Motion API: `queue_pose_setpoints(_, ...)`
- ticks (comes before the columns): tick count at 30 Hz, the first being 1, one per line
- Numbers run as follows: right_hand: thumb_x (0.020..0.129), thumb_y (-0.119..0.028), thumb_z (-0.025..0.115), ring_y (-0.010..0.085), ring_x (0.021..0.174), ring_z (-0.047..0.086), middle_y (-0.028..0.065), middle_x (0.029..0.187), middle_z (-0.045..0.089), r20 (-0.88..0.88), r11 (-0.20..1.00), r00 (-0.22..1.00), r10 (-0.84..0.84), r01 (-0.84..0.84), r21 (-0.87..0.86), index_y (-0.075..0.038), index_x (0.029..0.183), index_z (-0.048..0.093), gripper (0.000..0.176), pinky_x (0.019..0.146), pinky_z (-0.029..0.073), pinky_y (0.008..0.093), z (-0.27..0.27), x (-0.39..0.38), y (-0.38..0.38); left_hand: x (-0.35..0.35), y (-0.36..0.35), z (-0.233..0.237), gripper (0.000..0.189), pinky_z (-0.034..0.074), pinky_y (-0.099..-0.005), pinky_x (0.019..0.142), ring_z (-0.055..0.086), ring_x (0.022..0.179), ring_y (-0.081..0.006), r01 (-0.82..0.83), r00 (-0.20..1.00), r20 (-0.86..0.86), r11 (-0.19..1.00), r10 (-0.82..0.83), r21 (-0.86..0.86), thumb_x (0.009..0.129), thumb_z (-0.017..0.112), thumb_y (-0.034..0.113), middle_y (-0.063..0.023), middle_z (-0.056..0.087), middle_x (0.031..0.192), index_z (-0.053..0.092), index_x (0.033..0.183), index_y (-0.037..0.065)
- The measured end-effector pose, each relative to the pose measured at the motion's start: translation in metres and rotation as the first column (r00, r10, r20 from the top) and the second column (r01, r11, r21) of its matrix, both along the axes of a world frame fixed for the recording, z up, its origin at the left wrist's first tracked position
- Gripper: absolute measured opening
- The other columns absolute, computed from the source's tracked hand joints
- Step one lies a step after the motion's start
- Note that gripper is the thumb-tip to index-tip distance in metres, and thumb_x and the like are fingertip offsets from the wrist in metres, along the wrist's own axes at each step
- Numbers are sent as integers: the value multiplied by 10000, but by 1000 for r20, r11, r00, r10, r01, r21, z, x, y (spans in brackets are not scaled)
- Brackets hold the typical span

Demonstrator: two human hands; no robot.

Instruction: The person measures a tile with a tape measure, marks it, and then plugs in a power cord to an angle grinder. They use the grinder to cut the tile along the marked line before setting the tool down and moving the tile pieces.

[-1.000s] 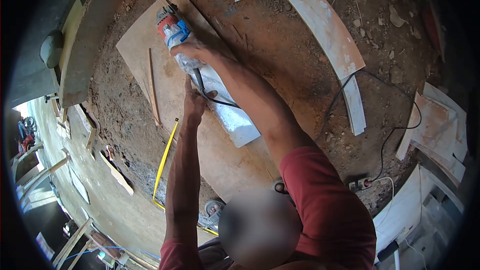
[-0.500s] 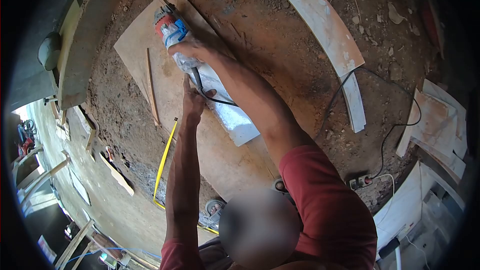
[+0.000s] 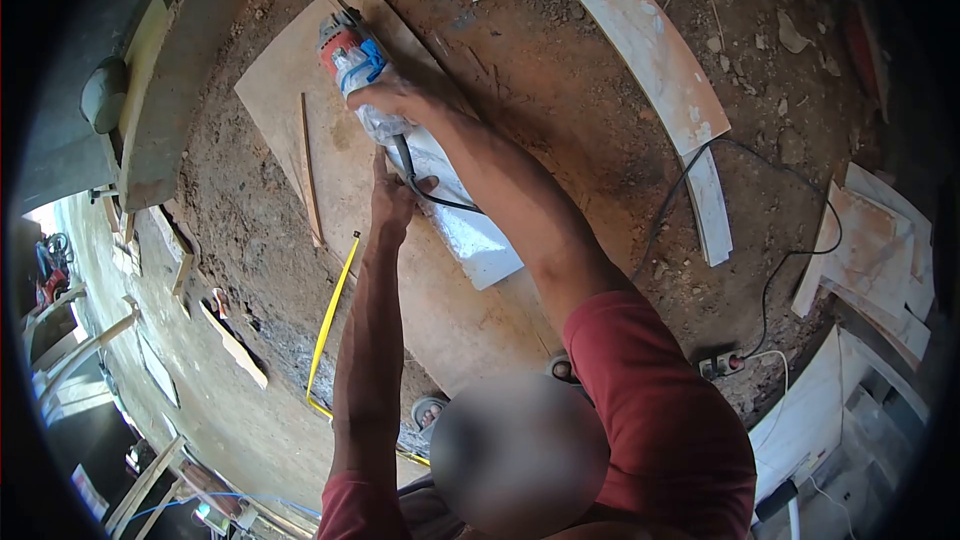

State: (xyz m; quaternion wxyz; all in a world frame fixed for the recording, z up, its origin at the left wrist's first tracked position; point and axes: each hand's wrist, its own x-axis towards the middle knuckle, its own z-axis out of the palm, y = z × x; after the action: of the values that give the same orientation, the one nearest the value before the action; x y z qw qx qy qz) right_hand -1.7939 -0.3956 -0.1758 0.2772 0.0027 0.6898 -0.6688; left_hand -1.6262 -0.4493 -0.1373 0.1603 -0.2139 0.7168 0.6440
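Grinder [image 3: 348, 52] and both hands sit a shade right of and lower than half a second ago; grips unchanged, nothing else displaced. Far left: yellow tape [image 3: 330, 315], run out across the dirt toward the person's feet. Next: thin lath [image 3: 310, 175], loose on the board [image 3: 290, 100], a bare sheet flat on the ground. Left hand [image 3: 392, 200]: spread flat, fingers pointing away from the body, thumb out to the side, pressing at the near-left edge of the slab [image 3: 470, 235]. Slab: white, narrow, lying lengthwise on the board, its far end under the grinder. Judged stiff, fairly heavy and brittle, with sharp cut edges; best held down by a flat palm well behind the blade, or lifted by both long edges. Grinder: red body with a blue part, at the board's far end on the slab; judged weighty and prone to kick, best gripped round the body. Right hand [image 3: 392, 95]: wrapped tight round the grinder's rear, arm stretched out. Further right: curved strip [image 3: 650, 50], pale, on the dirt. Black cable [image 3: 790, 260] loops down to a socket [image 3: 722, 368]. Far right: stacked offcuts [image 3: 880, 240].
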Motion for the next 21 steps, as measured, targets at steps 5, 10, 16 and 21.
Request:
queue_pose_setpoints(5, 595, -213, 727, 219, 849, 593, 107, 956, 617, -55, 1000, 998, -21, 21, 13, -5, 1049, 584, 519, 751, 464, 335, 2, 5, 0, 1, 1, 0, 1023, 424, -230, 473, 522, 569, -103, 1, 999, -33, 1000, -1, 5, 653, 741, 82, -27, 538, 730, 66, 1418, 10)
queue_pose_setpoints(10, 587, -221, 731, 221, 871, 582, 116, 977, 608, -74, 999, 997, -31, 33, 29, 1, 1069, 570, 554, 767, 455, 332, 3, 9, 2, 0, -4, -4, 987, 471, -254, 498, 576, 622, -134, -7, 1000, 20, 999, 8, -37, 676, 730, 28, -84, 592, 815, 104, 1436, 88)
queue_pose_setpoints(16, 576, -239, 732, 235, 912, 570, 142, 1023, 588, -36, 999, 999, -30, 31, 36, 16, 1125, 529, 639, 795, 444, 332, 18, 18, 10, 1, -6, -4, 952, 496, -262, 518, 584, 629, -141, -5, 1000, 17, 999, 6, -32, 690, 730, 26, -83, 585, 817, 130, 1426, 86)
queue_pose_setpoints(21, 580, -238, 727, 242, 919, 571, 145, 1024, 589, -10, 1000, 999, -30, 30, -2, 18, 1121, 532, 630, 801, 442, 331, 25, 24, 16, 1, -7, -6, 908, 472, -248, 494, 561, 591, -129, 14, 1000, -22, 1000, -15, -27, 686, 742, 56, -65, 561, 774, 173, 1394, 54)
